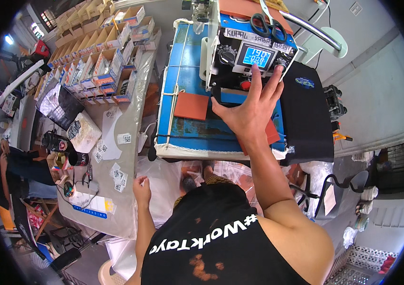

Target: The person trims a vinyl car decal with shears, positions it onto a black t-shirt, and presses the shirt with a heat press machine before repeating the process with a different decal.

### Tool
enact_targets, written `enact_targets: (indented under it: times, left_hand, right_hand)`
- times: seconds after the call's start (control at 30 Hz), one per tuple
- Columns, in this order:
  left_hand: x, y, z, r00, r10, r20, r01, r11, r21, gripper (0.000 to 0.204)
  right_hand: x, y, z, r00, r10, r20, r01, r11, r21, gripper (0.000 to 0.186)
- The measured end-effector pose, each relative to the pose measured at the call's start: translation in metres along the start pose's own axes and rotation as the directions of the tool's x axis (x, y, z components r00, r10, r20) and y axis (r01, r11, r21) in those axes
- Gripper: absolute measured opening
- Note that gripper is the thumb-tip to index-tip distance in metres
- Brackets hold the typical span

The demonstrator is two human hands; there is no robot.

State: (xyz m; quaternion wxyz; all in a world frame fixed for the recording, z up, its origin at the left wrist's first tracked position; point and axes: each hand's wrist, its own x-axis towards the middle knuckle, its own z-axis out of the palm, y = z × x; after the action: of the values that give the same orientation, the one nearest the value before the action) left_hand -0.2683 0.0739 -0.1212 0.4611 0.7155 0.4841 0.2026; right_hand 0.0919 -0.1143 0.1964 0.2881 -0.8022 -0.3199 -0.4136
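Note:
My right hand point(254, 107) reaches forward, its fingers spread and nothing in its grasp. One fingertip rests at the lower edge of the lit blue display point(257, 56) on a heat press control box point(221, 78); another is at the small knob to its right. The thumb points left, near the box's lower edge. A black dial point(227, 55) and a red button point(245, 85) also show on the panel. Low on the left hangs my left hand point(142, 191), fingers loosely curled and slightly apart, with nothing seen in it.
Under the box is a blue platen point(183, 78) with an orange-brown pad point(191, 105). Scissors point(268, 26) lie on top of the box. Black fabric point(309, 116) hangs at the right. On the left, a table point(128, 204) holds printed stickers point(118, 176) and cardboard bins point(88, 71).

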Motion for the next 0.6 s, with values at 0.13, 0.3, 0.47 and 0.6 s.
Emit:
enact_targets:
  times: [0.13,0.3,0.47,0.6]
  left_hand:
    - [-0.035,-0.012,0.008,0.999,0.004,0.036,-0.008,0.994,0.111,0.017]
    - [-0.072,0.043,0.056,0.848,0.041,0.529,-0.122,0.985,0.12,0.015]
    - [-0.109,0.179,0.203,0.045,0.258,0.965,-0.213,0.946,-0.243,0.028]
    - [-0.159,0.241,0.347,-0.013,0.128,0.992,-0.006,0.992,-0.128,0.037]
  right_hand:
    - [0.002,-0.006,-0.003,0.999,0.027,0.043,-0.027,1.0,-0.005,0.107]
    - [0.001,-0.017,-0.011,0.984,0.106,0.143,-0.127,0.981,0.146,0.096]
    - [-0.013,0.031,-0.032,0.977,-0.12,0.176,-0.003,0.818,0.575,0.064]
    - [-0.036,0.101,-0.07,0.941,-0.295,0.168,0.022,0.548,0.836,0.049]
